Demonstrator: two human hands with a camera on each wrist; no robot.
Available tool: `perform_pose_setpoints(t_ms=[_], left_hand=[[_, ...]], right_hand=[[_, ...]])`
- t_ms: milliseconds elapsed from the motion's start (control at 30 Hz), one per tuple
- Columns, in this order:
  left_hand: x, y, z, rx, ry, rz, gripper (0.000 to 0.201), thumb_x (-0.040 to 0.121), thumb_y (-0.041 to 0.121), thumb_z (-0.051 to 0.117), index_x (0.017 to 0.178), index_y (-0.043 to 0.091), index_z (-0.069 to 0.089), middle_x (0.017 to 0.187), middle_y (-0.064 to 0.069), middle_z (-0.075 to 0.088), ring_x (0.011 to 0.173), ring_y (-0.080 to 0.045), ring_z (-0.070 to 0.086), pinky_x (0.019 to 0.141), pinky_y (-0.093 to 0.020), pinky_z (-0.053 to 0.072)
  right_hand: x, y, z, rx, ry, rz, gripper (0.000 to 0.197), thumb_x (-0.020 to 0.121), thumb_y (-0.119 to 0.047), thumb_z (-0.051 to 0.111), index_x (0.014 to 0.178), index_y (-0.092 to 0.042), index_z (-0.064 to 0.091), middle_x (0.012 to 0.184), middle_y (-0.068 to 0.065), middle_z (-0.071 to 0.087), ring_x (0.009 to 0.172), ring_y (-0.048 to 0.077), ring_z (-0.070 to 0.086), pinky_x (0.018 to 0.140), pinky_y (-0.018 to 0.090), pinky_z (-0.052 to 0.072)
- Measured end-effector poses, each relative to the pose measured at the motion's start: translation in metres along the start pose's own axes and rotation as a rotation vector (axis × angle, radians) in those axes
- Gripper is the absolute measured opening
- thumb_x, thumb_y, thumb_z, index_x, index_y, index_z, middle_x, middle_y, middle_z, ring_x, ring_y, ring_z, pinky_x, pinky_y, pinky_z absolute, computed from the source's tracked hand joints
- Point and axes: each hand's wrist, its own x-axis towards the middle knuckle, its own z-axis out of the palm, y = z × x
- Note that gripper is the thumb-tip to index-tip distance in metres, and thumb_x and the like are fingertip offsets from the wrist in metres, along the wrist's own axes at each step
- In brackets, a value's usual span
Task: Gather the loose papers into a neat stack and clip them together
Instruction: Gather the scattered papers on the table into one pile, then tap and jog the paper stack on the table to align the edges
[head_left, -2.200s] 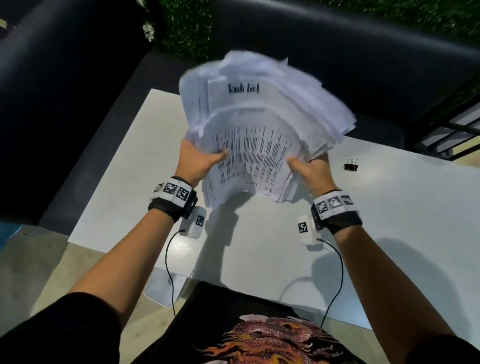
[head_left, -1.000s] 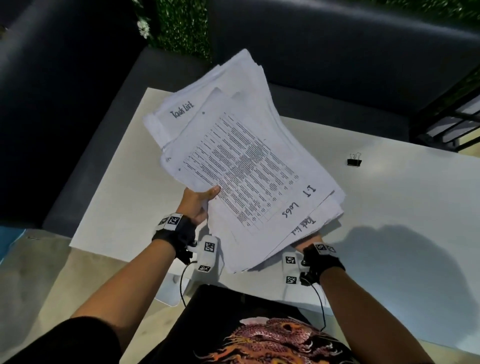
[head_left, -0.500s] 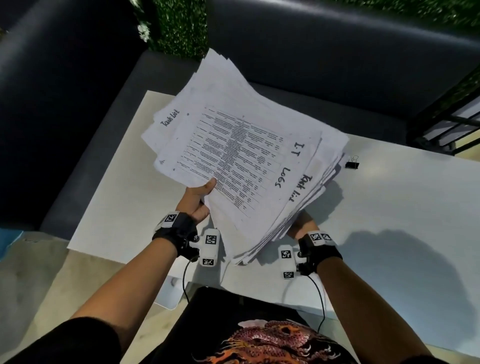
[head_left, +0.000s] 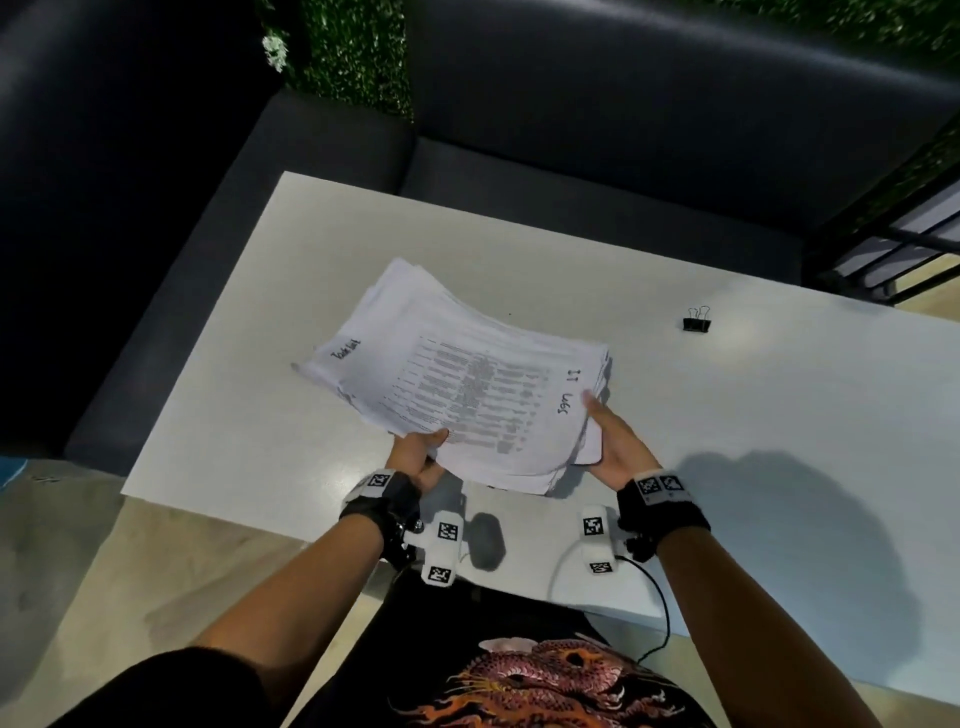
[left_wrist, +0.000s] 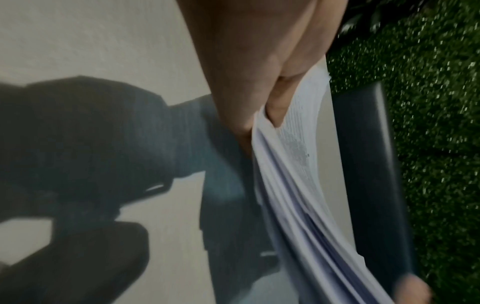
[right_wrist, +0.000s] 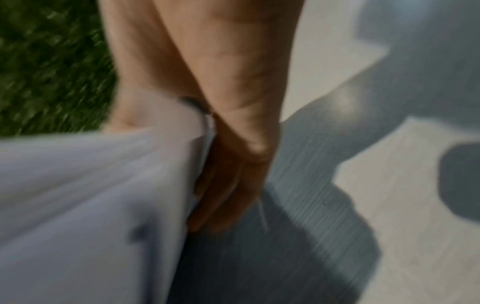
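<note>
A thick, uneven stack of white printed papers (head_left: 462, 379) lies low over the middle of the white table (head_left: 779, 415), its sheets fanned at the edges. My left hand (head_left: 418, 454) pinches its near left corner, thumb on top; in the left wrist view the papers (left_wrist: 298, 185) run from that left hand (left_wrist: 259, 92). My right hand (head_left: 610, 441) holds the near right edge, thumb on top and fingers beneath; the blurred right wrist view shows the right hand (right_wrist: 228, 164) against the papers (right_wrist: 91, 195). A black binder clip (head_left: 696, 320) sits alone at the far right.
A dark padded bench (head_left: 571, 171) wraps the table's far side and left. A green hedge wall (head_left: 353, 47) stands behind it. A white board's edge (head_left: 613, 608) juts out below the table's near edge, by my torso.
The stack has come down from a raised, tilted hold to lie nearly flat just over the table. Both hands stayed at its near edge, and the right thumb now shows on top.
</note>
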Motion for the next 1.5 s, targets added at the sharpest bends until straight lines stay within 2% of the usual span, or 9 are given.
perform_pose_setpoints(t_ms=[133,267,433,533,700,900,1167,1400,1500], left_hand=[[-0.011,-0.015,-0.016,0.081,-0.044,-0.055,0.014,0.090,-0.001,0.057,0.102,-0.002,0.063,0.059,-0.010,0.069,0.041,-0.015,0.063,0.043,-0.017,0.051],[0.012,0.009,-0.070,-0.065,0.010,0.144,0.039,0.084,-0.001,0.062,0.122,0.005,0.057,0.127,-0.014,0.059,0.091,-0.028,0.068,0.071,-0.037,0.058],[0.027,0.042,-0.114,0.250,-0.006,0.233,0.073,0.048,0.017,0.092,0.114,0.018,0.061,0.123,-0.015,0.064,0.106,-0.035,0.064,0.098,-0.049,0.048],[0.026,0.040,-0.110,0.540,-0.042,0.228,0.092,0.027,0.036,0.098,0.110,0.019,0.063,0.110,-0.007,0.071,0.102,-0.025,0.067,0.094,-0.044,0.052],[0.007,0.031,-0.090,0.617,-0.017,0.336,0.045,0.054,0.011,0.091,0.087,0.020,0.062,0.079,0.009,0.069,0.080,-0.016,0.065,0.085,-0.033,0.050],[0.015,0.035,-0.063,0.852,0.013,0.320,0.068,0.049,0.025,0.094,0.105,0.016,0.058,0.100,0.000,0.065,0.098,-0.023,0.061,0.088,-0.036,0.052],[0.029,0.032,-0.069,1.028,0.192,0.230,0.074,0.058,0.027,0.090,0.118,-0.001,0.057,0.119,-0.015,0.062,0.111,-0.032,0.058,0.090,-0.036,0.052],[0.017,0.035,-0.090,0.636,-0.079,0.377,0.070,0.050,0.025,0.093,0.113,0.015,0.064,0.109,-0.008,0.071,0.107,-0.027,0.065,0.092,-0.044,0.052],[0.018,0.033,-0.086,0.649,-0.243,0.295,0.080,0.051,0.024,0.094,0.122,0.021,0.059,0.117,-0.002,0.069,0.112,-0.022,0.063,0.097,-0.045,0.049]], right_hand=[[0.042,0.016,-0.041,-0.482,0.248,0.032,0.091,0.019,-0.036,0.098,0.103,-0.013,0.072,0.106,0.008,0.074,0.093,0.028,0.072,0.090,0.056,0.053],[0.035,0.009,-0.065,-0.644,0.291,-0.020,0.046,0.055,-0.004,0.088,0.097,-0.014,0.072,0.110,0.009,0.073,0.102,0.029,0.068,0.099,0.051,0.048],[0.007,-0.009,-0.084,-0.804,0.204,-0.173,0.053,0.069,0.013,0.075,0.119,0.005,0.060,0.110,0.019,0.068,0.093,0.022,0.069,0.095,0.041,0.053],[0.002,-0.009,-0.088,-0.875,0.234,-0.257,0.049,0.063,0.012,0.079,0.109,0.003,0.065,0.099,0.019,0.071,0.091,0.026,0.068,0.090,0.041,0.053],[-0.011,-0.002,-0.078,-0.635,0.113,-0.169,0.061,0.049,-0.006,0.086,0.106,-0.004,0.065,0.090,-0.003,0.077,0.086,0.010,0.073,0.073,0.022,0.056],[0.013,0.007,-0.057,-0.683,-0.001,-0.031,0.058,0.075,0.004,0.075,0.128,-0.008,0.056,0.123,0.007,0.067,0.117,0.022,0.061,0.107,0.045,0.041],[0.015,0.002,-0.070,-0.857,0.089,-0.036,0.044,0.069,0.010,0.077,0.108,-0.006,0.065,0.112,0.011,0.068,0.110,0.031,0.062,0.105,0.048,0.044],[-0.006,-0.013,-0.063,-0.688,0.242,-0.233,0.055,0.072,0.013,0.072,0.123,0.002,0.055,0.108,0.008,0.068,0.091,0.013,0.068,0.085,0.025,0.051],[-0.003,-0.013,-0.068,-0.624,0.189,-0.154,0.060,0.074,0.015,0.068,0.130,-0.001,0.053,0.113,0.006,0.067,0.103,0.020,0.066,0.096,0.036,0.049]])
